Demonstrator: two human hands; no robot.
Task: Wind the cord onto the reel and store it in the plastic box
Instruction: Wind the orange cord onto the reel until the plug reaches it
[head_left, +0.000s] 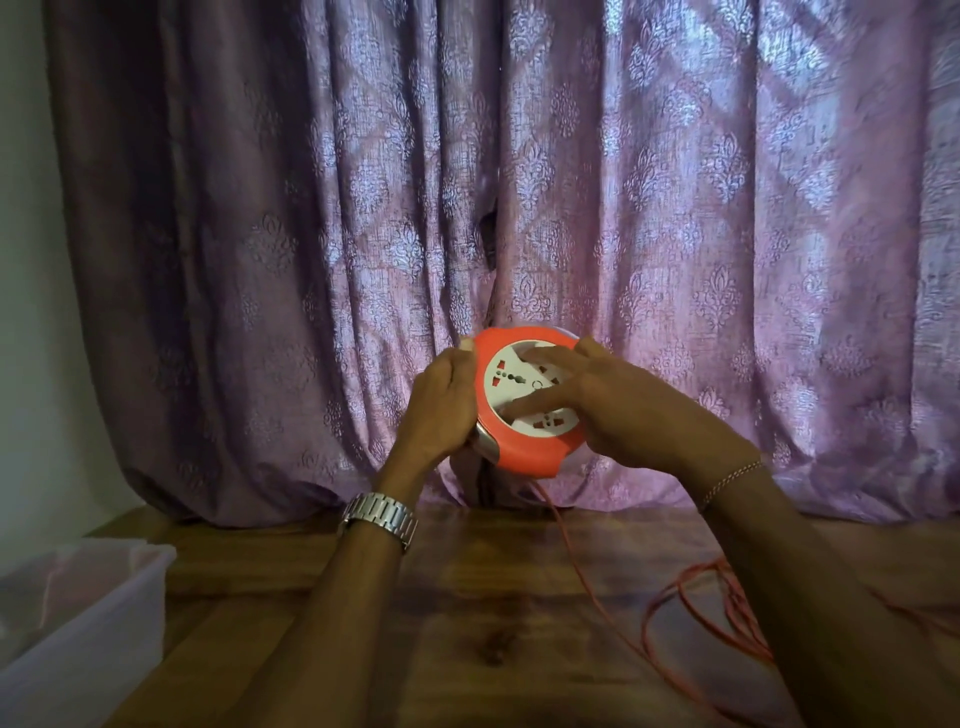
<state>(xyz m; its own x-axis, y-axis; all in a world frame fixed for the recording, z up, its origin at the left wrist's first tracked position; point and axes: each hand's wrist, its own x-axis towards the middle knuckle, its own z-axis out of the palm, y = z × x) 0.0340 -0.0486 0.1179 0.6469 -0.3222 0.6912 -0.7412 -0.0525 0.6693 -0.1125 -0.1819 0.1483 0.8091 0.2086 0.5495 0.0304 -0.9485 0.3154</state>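
— Nearest me on the right, the cord (696, 608) lies in loose red loops on the table (467, 597); it looks limp and light, so I'd guide it, not pull.

— And the reel (524, 400)?

— Farther off, raised above the table. It seems rigid, smooth plastic. My left hand (441, 410) curls round its left rim; my right hand (613, 405) lies fingers spread on the white face.

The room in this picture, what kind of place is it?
Probably a room in a home: a long purple patterned curtain hangs behind a wooden table, with a plain white wall at the left.
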